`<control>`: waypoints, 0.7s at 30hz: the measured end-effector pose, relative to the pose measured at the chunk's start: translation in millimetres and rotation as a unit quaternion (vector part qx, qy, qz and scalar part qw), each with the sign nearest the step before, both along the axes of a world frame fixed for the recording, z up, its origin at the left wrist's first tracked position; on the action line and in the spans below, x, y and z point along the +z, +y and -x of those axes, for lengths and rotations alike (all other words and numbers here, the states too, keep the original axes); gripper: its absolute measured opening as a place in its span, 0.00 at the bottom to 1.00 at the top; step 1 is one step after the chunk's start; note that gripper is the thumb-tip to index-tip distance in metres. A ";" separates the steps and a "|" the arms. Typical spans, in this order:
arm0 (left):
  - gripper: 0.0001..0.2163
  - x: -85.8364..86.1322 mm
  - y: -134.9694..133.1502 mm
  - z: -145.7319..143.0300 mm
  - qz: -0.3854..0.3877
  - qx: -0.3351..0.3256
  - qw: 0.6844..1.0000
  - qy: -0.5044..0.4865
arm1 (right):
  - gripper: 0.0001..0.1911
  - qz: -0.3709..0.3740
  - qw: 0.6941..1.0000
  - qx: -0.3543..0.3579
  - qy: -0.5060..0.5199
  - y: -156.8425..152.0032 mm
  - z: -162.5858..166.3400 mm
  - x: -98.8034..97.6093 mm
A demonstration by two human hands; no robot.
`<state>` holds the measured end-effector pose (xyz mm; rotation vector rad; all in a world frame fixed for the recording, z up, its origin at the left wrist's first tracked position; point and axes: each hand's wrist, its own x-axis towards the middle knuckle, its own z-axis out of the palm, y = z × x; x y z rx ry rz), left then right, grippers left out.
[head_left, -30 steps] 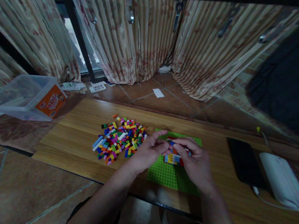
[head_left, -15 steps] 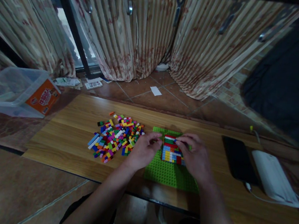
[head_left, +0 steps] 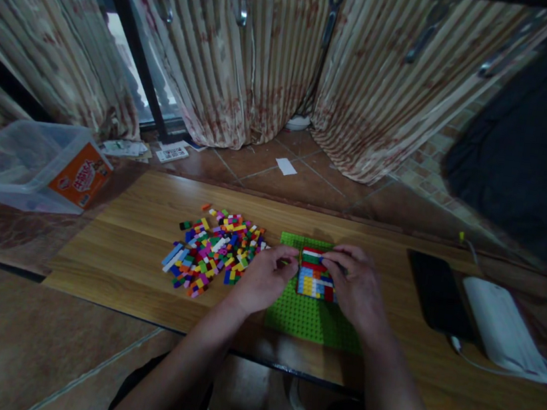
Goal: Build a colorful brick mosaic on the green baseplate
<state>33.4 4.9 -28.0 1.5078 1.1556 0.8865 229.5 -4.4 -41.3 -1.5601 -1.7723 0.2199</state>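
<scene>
A green baseplate point(head_left: 306, 317) lies on the low wooden table point(head_left: 138, 241), carrying a flat patch of coloured bricks point(head_left: 313, 279) in red, white, blue and yellow rows. My left hand point(head_left: 263, 281) rests at the plate's left edge, fingers curled beside the patch. My right hand point(head_left: 358, 290) lies over the patch's right side, its fingertips pressing on the top rows. Whether a small brick is under those fingertips is hidden. A heap of loose coloured bricks point(head_left: 214, 251) sits left of the plate.
A clear plastic box point(head_left: 26, 166) with an orange label stands off the table's left end. A black phone point(head_left: 438, 290) and a white device point(head_left: 499, 325) with a cable lie at the right. Striped curtains point(head_left: 272, 63) hang behind, above a tiled floor.
Both hands came down from holding something above the plate to resting on it. The right fingertips now press on the brick patch; the left hand moved to the plate's left edge.
</scene>
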 end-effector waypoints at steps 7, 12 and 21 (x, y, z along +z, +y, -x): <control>0.12 -1.5 -3.2 -0.5 -0.017 -0.007 0.999 0.029 | 0.14 -0.019 0.999 0.004 -0.046 -0.4 4.1 0.6; 0.14 4.7 -7.4 -2.9 -0.022 -0.025 0.997 0.074 | 0.15 -0.014 0.999 0.000 -0.039 -1.0 4.7 -0.4; 0.13 7.7 -9.1 -2.3 -0.029 -0.040 0.993 0.107 | 0.11 -0.002 0.998 -0.051 0.044 0.3 6.3 1.0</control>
